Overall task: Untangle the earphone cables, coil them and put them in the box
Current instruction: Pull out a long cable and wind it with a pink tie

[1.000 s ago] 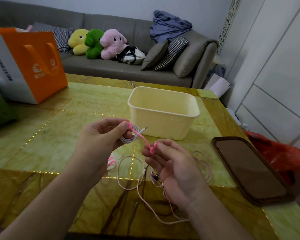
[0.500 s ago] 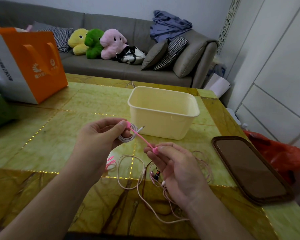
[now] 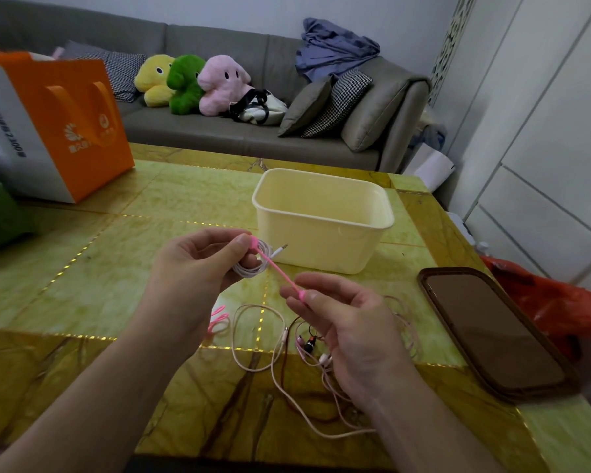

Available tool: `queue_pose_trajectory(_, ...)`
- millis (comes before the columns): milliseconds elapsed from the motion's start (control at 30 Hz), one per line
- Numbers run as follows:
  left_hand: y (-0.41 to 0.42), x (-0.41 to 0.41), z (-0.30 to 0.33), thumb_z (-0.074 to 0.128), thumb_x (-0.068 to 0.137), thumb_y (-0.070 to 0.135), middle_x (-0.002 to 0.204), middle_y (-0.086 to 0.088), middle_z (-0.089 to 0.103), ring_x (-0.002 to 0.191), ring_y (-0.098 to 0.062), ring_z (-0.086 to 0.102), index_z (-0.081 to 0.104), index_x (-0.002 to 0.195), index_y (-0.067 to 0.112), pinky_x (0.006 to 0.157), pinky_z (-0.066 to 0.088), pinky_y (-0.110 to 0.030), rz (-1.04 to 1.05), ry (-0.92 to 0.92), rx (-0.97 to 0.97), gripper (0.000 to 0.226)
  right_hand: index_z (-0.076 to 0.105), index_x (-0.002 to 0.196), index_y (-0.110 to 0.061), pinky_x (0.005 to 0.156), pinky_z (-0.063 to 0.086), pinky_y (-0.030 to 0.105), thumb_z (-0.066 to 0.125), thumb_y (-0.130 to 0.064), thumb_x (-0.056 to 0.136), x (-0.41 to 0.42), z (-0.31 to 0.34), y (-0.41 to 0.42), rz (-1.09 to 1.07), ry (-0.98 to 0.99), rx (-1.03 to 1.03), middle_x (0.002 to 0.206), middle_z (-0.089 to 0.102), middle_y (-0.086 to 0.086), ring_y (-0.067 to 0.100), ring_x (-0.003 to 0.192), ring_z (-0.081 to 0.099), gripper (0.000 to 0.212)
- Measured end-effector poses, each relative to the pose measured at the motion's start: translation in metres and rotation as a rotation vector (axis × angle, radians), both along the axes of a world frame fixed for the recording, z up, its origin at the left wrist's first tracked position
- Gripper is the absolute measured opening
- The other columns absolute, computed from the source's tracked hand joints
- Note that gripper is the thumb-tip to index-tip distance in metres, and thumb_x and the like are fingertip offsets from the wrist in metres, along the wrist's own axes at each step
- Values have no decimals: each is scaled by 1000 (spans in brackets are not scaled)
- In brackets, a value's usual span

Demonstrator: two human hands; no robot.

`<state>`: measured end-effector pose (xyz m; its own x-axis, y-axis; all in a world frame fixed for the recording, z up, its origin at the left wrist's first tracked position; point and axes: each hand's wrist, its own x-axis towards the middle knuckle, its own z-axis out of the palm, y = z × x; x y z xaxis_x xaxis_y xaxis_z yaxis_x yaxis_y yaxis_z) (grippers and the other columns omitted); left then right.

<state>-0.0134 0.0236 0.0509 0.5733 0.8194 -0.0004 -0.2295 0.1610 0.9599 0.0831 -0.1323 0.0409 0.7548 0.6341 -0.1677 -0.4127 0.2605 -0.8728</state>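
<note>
A green-and-gold marble table (image 3: 157, 213) carries the cream box (image 3: 321, 233), loose pink cables (image 3: 256, 336), an orange bag (image 3: 65, 124) and a brown tray (image 3: 492, 332).

The box (image 3: 325, 230) is pale cream all over. Just left of the box, a white coiled cable (image 3: 253, 264) has a silver plug, and a bright pink tie (image 3: 276, 269) crosses it. In front of the box lie pale pink earphone cables (image 3: 260, 336), mixed with one dark brown lead. A small pink loop (image 3: 219, 319) sits left of these. The bench (image 3: 116, 268) under the box is marbled yellow-green with thin gold lines and a brown-veined amber border. Right of the box lies a dark brown tray (image 3: 492, 336). Far left of the box stands an orange and white bag (image 3: 58, 124). Behind the box, a grey sofa (image 3: 253, 131) carries yellow, green and pink plush toys (image 3: 191, 83) and houndstooth black-and-white cushions (image 3: 342, 100).
</note>
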Motion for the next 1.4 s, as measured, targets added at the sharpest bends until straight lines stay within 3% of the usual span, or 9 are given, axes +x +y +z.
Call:
queue_pose_trajectory(300,3,-1,0,73,91,6,88,-18,78,78,-25,73,78,97,3,93,61,-46,3,-10,-1,8,74,101,14,81,66,26,55,17,98,2,6,-2,72,44,-6,99,78,28,33,95,80,19)
queue_pose_trajectory(467,4,-1,0,73,91,6,87,-18,78,79,-26,73,79,95,5,91,61,-44,-3,-7,-6,7,71,105,10,61,62,22,52,12,102,4,5,-1,107,64,22,91,76,25,22,70,75,19)
queue_pose_trajectory(567,5,-1,0,73,91,7,89,-19,78,81,-28,74,78,98,4,92,61,-44,0,-3,-4,9,70,106,8,57,60,22,51,10,103,4,4,-1,104,70,38,88,75,25,20,64,71,19)
queue_pose_trajectory(900,6,-1,-2,72,93,5,84,-14,78,76,-22,74,76,100,2,88,64,-40,29,12,2,9,73,104,12,66,63,25,52,8,100,9,5,-5,175,138,94,101,74,30,26,78,76,22)
queue_pose_trajectory(1067,7,-1,-2,73,93,6,87,-17,78,78,-24,75,77,100,1,88,63,-41,31,14,-3,9,75,103,10,69,64,24,63,2,86,8,5,-6,180,129,103,105,75,31,25,81,76,23)
queue_pose_trajectory(1233,6,-2,0,73,92,6,90,-17,79,80,-24,75,77,100,3,88,61,-40,21,12,-3,9,72,104,9,67,63,22,61,15,94,6,2,-4,123,44,47,98,77,27,27,80,79,15)
queue_pose_trajectory(1400,4,-4,3,74,91,8,92,-20,79,83,-28,76,78,99,4,88,63,-41,4,10,17,10,67,113,12,72,66,27,59,13,99,5,4,-3,120,-9,-30,101,78,28,35,86,80,16)
